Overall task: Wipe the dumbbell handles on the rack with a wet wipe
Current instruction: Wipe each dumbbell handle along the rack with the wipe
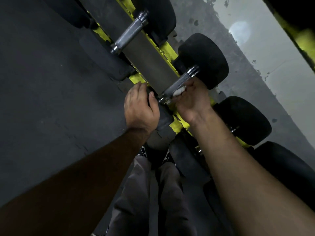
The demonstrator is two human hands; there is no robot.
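A person's right hand (190, 101) is curling its fingers around a white wet wipe (179, 91), pressing it to the knurled handle (178, 83) of a dumbbell sitting on the yellow rack (167, 51), toward one o'clock from centre. The left hand (140, 108) is gripping that dumbbell's near black head (164, 117), thumb wrapped over.
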